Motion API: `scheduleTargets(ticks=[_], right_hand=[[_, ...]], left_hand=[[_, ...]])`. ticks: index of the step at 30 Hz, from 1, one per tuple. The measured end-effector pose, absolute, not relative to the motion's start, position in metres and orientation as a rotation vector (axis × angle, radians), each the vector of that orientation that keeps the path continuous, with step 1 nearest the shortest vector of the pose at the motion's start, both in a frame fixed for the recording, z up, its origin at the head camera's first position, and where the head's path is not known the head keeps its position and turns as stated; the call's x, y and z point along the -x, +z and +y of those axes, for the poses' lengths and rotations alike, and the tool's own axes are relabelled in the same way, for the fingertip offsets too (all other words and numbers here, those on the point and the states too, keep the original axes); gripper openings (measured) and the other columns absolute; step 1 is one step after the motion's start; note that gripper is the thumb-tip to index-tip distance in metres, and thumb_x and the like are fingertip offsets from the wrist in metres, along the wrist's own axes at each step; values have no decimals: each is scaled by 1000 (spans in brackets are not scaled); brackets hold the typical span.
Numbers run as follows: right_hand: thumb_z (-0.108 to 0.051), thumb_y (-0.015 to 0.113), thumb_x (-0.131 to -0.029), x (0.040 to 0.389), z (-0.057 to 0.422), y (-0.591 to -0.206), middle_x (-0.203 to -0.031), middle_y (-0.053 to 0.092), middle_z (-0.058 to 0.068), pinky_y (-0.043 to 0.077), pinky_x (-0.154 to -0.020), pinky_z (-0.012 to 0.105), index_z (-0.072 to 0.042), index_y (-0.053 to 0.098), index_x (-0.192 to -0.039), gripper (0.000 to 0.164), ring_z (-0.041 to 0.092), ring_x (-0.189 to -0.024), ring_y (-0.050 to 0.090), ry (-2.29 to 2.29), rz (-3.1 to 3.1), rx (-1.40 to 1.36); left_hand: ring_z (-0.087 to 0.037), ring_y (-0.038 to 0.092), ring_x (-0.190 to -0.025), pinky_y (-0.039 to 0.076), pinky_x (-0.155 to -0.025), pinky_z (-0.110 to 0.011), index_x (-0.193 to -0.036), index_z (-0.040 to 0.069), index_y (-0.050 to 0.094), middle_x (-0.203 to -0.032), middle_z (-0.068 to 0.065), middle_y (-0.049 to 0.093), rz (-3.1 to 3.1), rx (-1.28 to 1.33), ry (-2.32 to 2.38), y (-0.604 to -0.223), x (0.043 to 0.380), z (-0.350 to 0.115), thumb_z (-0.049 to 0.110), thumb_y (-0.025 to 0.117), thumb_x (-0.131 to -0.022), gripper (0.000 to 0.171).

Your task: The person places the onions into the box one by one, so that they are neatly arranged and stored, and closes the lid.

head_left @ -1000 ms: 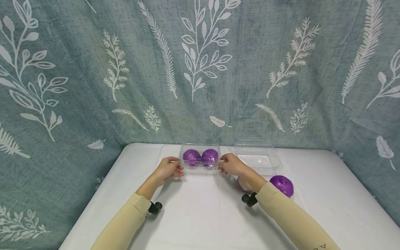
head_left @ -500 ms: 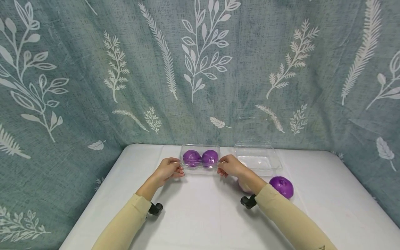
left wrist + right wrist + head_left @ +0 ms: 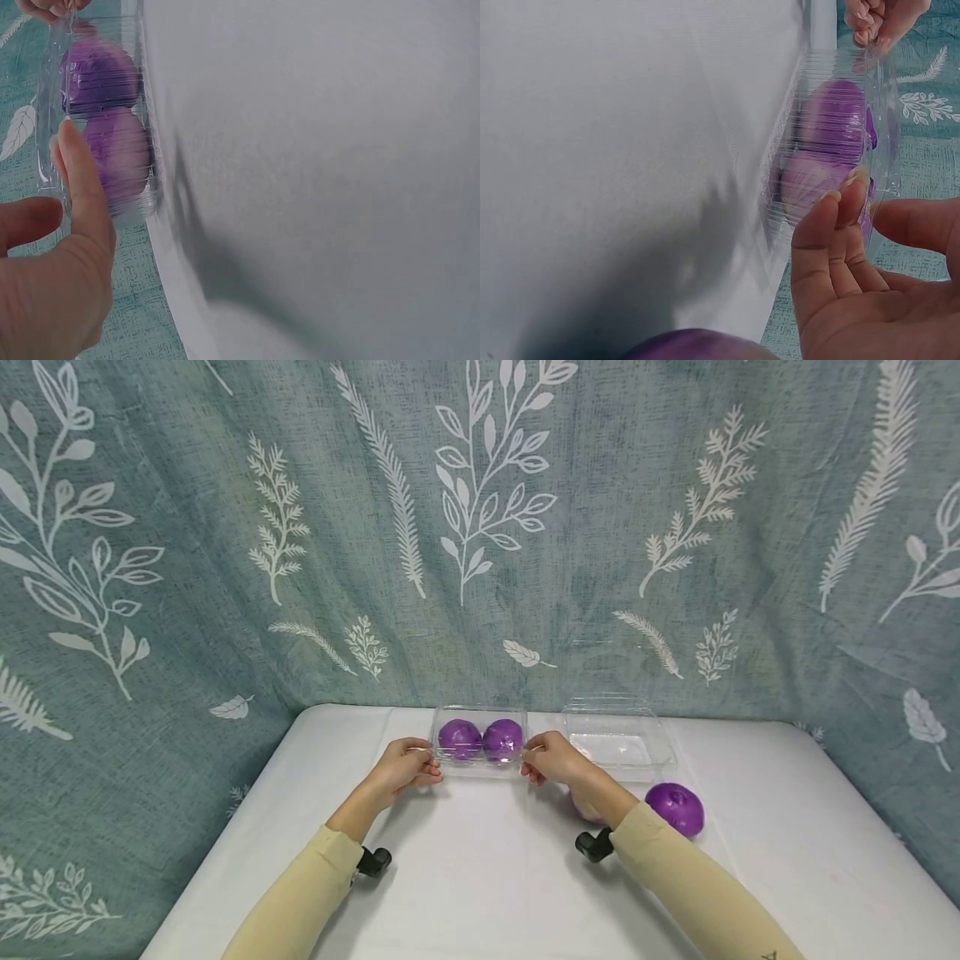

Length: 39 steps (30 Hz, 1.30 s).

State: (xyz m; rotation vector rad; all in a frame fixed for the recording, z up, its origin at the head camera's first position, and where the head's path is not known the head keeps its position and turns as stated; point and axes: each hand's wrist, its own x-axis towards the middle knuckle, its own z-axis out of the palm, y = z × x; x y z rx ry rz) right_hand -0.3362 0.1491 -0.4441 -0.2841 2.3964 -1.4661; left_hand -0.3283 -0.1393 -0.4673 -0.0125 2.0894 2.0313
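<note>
The fingers [image 3: 84,176] of the left hand [image 3: 397,770] pinch the near rim of a clear container [image 3: 480,763] at its left end, thumb on one side and forefinger on the other. At the right end, the fingers [image 3: 816,231] of the right hand [image 3: 557,757] pinch the same rim, the thumb opposite the bent fingertips. The container is near the far edge of the table [image 3: 480,877], between the two hands, and two round purple pieces [image 3: 460,740] sit side by side inside it, touching or nearly so; seen through the ribbed plastic wall, they are streaked with paler patches. Just beyond the right hand is a second clear container [image 3: 617,747], wider, its back panel raised. Nearer the person, a paler round piece [image 3: 583,808] shows partly behind the right forearm, and a deep purple round piece [image 3: 676,810] lies to the right of that arm. Both forearms wear pale yellow sleeves [image 3: 296,897], with a black wrist mount [image 3: 595,845] on each. Behind the table hangs a teal curtain [image 3: 570,552] printed with white leaves and sprigs.
</note>
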Motion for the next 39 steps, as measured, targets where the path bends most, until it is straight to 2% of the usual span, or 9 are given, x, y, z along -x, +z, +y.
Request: scheduleTargets(ticks=[8,12,16,28,39], right_hand=[[-2,47,-102,337,148,-446,-83,69,19,59,-60,25,23,45,-134,40,13,-63,59,-1482,2391,264],[-2,48,-102,336,148,-446,-85,69,21,59,-61,25,22,45,-135,41,13,-64,59,-1489,2387,237],[-1,48,-101,336,148,-446,-81,68,17,59,-60,25,23,45,-134,41,13,-63,59,-1485,2397,250],[0,47,-101,334,146,-444,-78,67,14,60,-61,26,23,45,-134,40,14,-63,59,-1504,2403,255],[-1,47,-101,333,147,-442,-88,71,25,65,-68,35,26,46,-131,40,14,-65,66,-1468,2441,307]], left_hand=[[-16,68,-73,66,-79,-34,-140,-16,43,-97,-20,65,2083,17,2051,-468,328,-139,-2,45,-105,38],[-17,68,-74,66,-81,-35,-140,-16,43,-101,-23,65,2071,17,2052,-469,328,-139,-2,45,-105,38],[-16,68,-74,66,-81,-35,-140,-16,42,-106,-29,64,2065,12,2058,-469,328,-139,-3,46,-104,39],[-16,68,-74,66,-80,-33,-141,-16,41,-105,-28,65,2052,9,2058,-468,328,-139,-2,46,-105,39],[-18,67,-80,66,-81,-34,-144,-13,40,-121,-34,60,2053,50,2012,-468,328,-141,3,45,-108,40]])
